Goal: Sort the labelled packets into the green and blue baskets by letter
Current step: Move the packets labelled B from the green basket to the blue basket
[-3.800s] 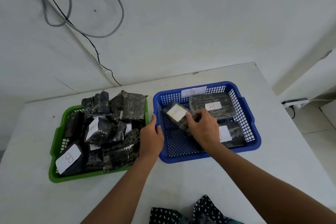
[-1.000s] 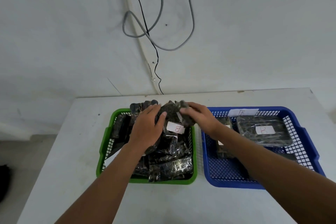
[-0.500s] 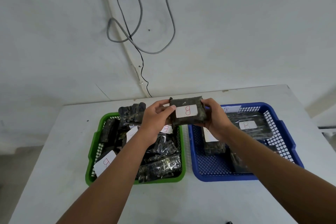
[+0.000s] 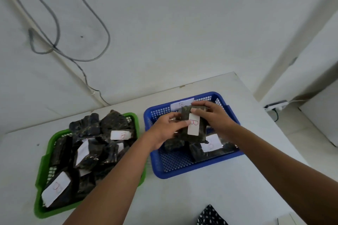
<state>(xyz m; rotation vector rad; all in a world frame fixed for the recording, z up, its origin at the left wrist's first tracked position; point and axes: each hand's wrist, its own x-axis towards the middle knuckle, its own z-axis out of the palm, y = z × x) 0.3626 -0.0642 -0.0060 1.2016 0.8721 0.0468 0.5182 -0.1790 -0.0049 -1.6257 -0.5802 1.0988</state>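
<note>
Two forearms are reaching up from the near edge of the white table [image 4: 210, 188], and a scrap of black fabric with white dots [image 4: 210, 215] is showing at the bottom of the view, below the right forearm. Both hands are meeting over the blue basket [image 4: 161, 170]. The left hand [image 4: 164, 131] is pinching the left edge of a dark packet [image 4: 196, 131] between thumb and fingertips, and the right hand [image 4: 215, 117] is curling its fingers over the packet's far top corner, so both hands are grasping the same packet. It is being held above the basket's interior, tilted, with its white label [image 4: 193, 124] facing the camera and a red letter B reading sideways on it.

Beneath the hands, more dark packets are lying on the blue basket's mesh floor; one just under the right wrist is carrying a white label [image 4: 210, 144] with red writing too blurred to read. Beyond the hands, a white card [image 4: 180, 104] is leaning against the basket's far wall, partly hidden by the right hand's fingers.

To the left of the left forearm, the green basket [image 4: 39, 188] is sitting just beside the blue one, not touching it. It is heaped with dark packets; a near one is showing a white label [image 4: 56, 188] with a red mark, and a far one is bearing a label [image 4: 120, 135] also marked in red.

Farther off, grey cables [image 4: 73, 23] are looping down the white wall, and to the far right of the right hand a white power strip [image 4: 276, 106] is lying on the floor.
</note>
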